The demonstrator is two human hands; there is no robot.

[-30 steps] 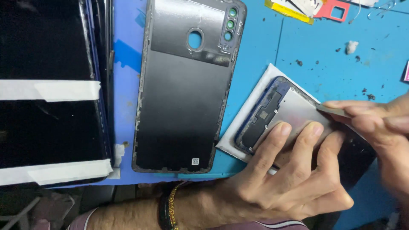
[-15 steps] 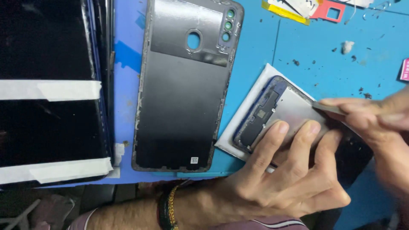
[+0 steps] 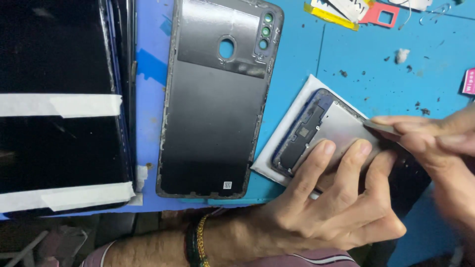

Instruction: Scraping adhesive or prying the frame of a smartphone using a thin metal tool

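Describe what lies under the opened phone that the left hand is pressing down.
A white sheet shows under the opened phone, on the blue mat. The left hand and right hand cover its far end.

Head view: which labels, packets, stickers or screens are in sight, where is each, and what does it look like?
Small sticker: white square, low on the detached grey back cover.
Pink packet: at the right edge on the blue mat, only a strip in view.
Dark panels: stacked at left, black glass crossed by two white tape bands; nothing lit.
Red card: top edge, with a rectangular cut-out.
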